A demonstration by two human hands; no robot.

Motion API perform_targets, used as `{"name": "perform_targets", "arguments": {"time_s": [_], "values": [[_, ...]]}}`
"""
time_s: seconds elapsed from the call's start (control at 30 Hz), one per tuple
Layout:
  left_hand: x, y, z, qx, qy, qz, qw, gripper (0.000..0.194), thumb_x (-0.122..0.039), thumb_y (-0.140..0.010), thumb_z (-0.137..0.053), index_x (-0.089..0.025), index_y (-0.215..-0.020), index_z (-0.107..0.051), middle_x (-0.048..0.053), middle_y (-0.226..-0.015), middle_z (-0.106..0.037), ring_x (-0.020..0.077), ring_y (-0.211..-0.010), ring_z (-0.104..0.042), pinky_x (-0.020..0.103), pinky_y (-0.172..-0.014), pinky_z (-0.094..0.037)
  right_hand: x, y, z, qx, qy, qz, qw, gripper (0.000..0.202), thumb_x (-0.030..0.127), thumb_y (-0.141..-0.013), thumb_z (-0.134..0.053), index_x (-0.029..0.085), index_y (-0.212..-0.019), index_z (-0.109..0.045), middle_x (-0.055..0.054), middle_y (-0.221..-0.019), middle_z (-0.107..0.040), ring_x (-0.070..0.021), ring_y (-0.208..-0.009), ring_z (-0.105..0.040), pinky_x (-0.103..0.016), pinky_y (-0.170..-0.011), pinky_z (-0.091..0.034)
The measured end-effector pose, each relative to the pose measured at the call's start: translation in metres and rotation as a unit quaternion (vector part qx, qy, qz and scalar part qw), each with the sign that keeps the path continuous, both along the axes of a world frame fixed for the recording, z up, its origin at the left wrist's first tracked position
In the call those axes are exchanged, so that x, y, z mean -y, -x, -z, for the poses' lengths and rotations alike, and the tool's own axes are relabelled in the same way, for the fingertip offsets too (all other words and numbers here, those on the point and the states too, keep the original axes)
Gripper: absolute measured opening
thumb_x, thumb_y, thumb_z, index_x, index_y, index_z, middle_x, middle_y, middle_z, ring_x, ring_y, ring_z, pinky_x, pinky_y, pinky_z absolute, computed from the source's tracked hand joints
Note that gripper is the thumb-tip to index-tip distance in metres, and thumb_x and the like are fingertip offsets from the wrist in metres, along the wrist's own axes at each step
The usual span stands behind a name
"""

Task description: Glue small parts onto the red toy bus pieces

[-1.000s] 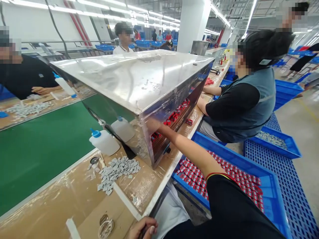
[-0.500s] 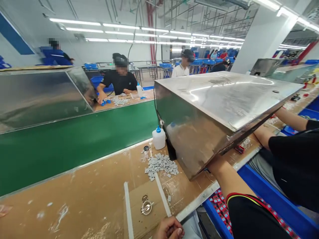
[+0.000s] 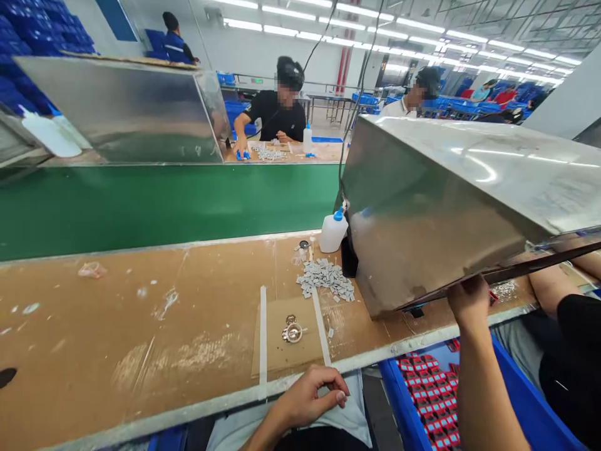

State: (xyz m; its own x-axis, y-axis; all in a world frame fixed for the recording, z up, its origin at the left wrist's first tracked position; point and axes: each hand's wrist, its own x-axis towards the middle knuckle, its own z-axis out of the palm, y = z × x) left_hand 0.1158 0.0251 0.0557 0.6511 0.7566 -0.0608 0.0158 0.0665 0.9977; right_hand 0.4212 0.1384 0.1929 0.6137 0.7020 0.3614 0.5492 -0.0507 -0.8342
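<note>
My left hand [image 3: 317,394] rests over my lap at the table's front edge, palm inward, fingers loosely curled with a gap to the thumb; nothing shows in it. My right hand [image 3: 469,297] reaches under the lower edge of a large sheet-metal hood [image 3: 432,219], and its fingers are hidden there. Beyond my left hand, a shiny round metal part [image 3: 293,332] with a smaller ring lies on a cardboard pad [image 3: 277,360] between two white tape strips. Behind it is a pile of small grey flat pieces [image 3: 326,279].
A white bottle with a blue cap [image 3: 333,232] stands against the hood. A blue bin [image 3: 392,388] of red pieces sits below at right. A green belt [image 3: 164,200] runs behind the table. Across it a person [image 3: 282,116] works; another person's arm [image 3: 554,291] is at right.
The view has swung right and down. My right hand has moved along the hood's lower edge, and its forearm is now more upright. More of my left hand shows, its fingers less tightly curled.
</note>
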Motion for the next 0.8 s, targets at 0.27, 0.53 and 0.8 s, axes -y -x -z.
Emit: {"name": "perform_targets", "arguments": {"time_s": [0.27,0.53,0.8], "values": [[0.019,0.000,-0.002,0.030,-0.083,-0.028,0.996,0.062,-0.054,-0.087,-0.074,-0.020,-0.137,-0.060,0.013,-0.117,-0.068,0.0189,-0.086,-0.065,0.031,-0.081,-0.056,0.145,0.082,0.087,-0.258,0.196,-0.311,0.893,0.046,0.054,-0.077,-0.078,0.025,-0.095,-0.048,0.000,-0.073,-0.070,-0.0177,-0.062,-0.064,-0.027,-0.060,-0.049],[0.016,0.035,-0.012,-0.015,-0.196,-0.141,0.970,0.033,-0.045,-0.095,-0.066,-0.022,-0.118,-0.072,0.011,-0.113,-0.064,0.0248,-0.108,-0.065,0.038,-0.095,-0.055,0.135,0.157,0.094,-0.320,0.244,-0.496,0.769,0.059,0.044,-0.076,-0.086,0.027,-0.107,-0.040,0.002,-0.092,-0.071,-0.0186,-0.086,-0.069,-0.031,-0.084,-0.050],[0.023,0.065,-0.016,-0.069,-0.224,-0.185,0.954,0.033,-0.036,-0.096,-0.066,-0.023,-0.127,-0.066,0.012,-0.115,-0.067,0.0248,-0.106,-0.067,0.038,-0.091,-0.057,0.119,0.181,0.105,-0.356,0.253,-0.553,0.709,0.050,0.060,-0.083,-0.076,0.024,-0.108,-0.051,-0.001,-0.088,-0.070,-0.0170,-0.081,-0.067,-0.029,-0.076,-0.051]]}}
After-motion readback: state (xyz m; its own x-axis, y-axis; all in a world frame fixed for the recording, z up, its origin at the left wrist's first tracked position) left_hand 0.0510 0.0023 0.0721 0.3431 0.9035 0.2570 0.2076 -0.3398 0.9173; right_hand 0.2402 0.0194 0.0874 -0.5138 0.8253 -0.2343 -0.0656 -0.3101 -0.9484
